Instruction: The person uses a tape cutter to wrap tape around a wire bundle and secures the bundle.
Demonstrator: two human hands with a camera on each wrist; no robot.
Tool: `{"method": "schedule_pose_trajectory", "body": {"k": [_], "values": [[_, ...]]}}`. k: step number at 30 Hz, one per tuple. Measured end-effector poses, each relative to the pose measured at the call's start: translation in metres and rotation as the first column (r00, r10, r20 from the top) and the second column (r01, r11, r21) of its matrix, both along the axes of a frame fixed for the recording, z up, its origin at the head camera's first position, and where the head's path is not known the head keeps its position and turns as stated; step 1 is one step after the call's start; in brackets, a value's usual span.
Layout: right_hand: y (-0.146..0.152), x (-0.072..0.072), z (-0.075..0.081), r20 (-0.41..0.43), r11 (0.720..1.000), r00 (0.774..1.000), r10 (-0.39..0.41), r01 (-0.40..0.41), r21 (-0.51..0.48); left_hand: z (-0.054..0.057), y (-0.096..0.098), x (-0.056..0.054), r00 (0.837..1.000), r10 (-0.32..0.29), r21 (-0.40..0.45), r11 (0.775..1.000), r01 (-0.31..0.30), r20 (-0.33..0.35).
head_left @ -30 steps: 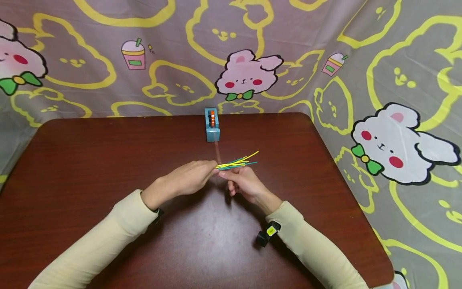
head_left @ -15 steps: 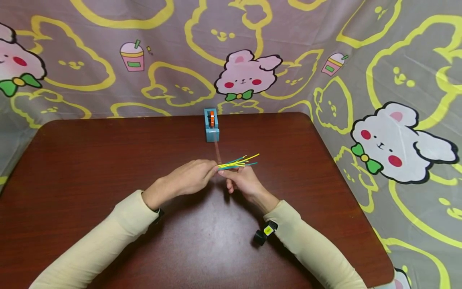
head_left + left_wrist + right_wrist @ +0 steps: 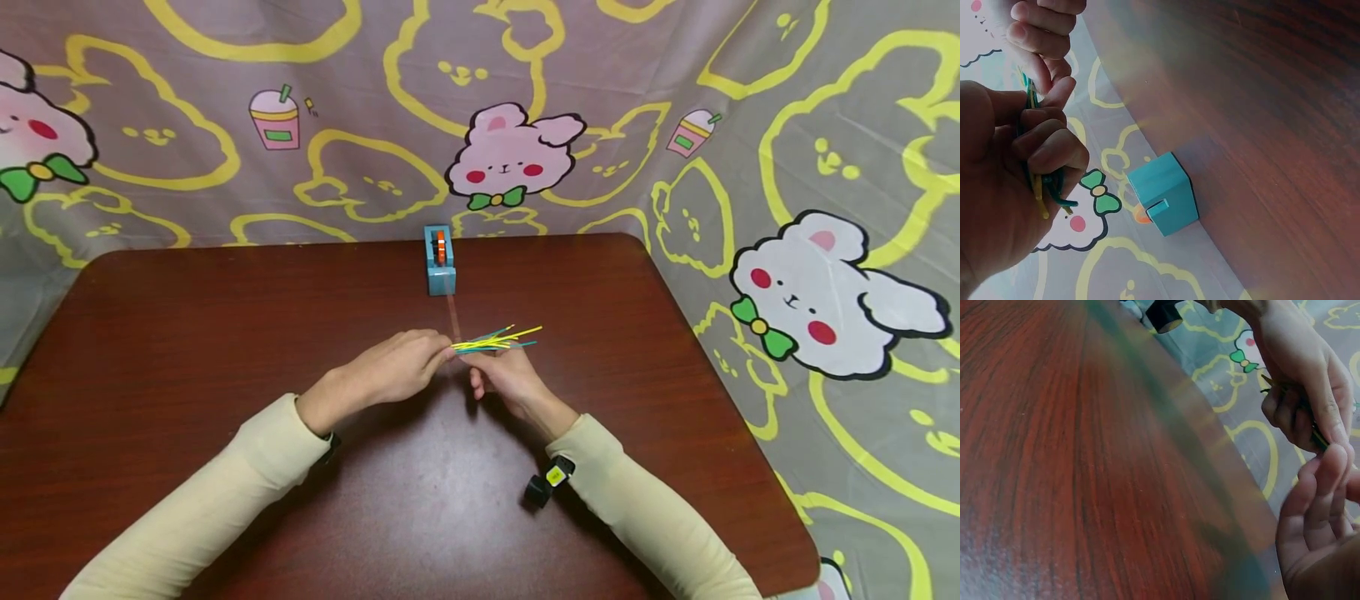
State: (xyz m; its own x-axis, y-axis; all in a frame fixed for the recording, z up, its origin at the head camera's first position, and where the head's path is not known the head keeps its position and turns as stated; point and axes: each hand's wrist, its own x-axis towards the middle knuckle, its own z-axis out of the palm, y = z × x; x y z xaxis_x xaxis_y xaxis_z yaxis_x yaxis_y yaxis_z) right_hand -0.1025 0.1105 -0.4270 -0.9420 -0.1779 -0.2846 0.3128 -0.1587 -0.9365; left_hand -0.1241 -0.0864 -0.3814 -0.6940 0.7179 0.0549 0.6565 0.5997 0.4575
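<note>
Table (image 3: 210, 325), left hand (image 3: 390, 367) gripping strands (image 3: 487, 342), tails (image 3: 1044, 214) hidden from head, right hand's (image 3: 519, 385) hold unclear

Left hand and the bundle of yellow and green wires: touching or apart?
Touching. The left wrist view shows it: the left hand is curled round the wires, and their ends poke out past its fingers.

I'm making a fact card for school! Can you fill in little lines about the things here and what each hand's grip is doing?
strands: thin, yellow and blue-green, in a bundle
left grip: fingers curled round the bundle
right grip: close beside the left one, at the strands; exact hold partly hidden
tape dispenser: blue, near the far edge
tape strip: see-through, running from dispenser to hands
table: dark reddish-brown
cloth: rabbits and drinks
</note>
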Motion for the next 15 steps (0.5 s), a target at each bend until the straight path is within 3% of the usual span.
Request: {"method": "schedule_pose_trajectory", "body": {"k": [6, 15], "values": [[0.007, -0.001, -0.002, 0.034, 0.991, 0.994, 0.103, -0.1, -0.086, -0.002, -0.001, 0.0, 1.0, -0.001, -0.002, 1.0, 0.001, 0.025], [0.011, -0.004, -0.004, 0.066, 0.979, 0.987, 0.143, -0.132, -0.153, -0.004, 0.0, 0.0, 0.999, -0.001, -0.011, 1.0, 0.001, 0.04]]}}
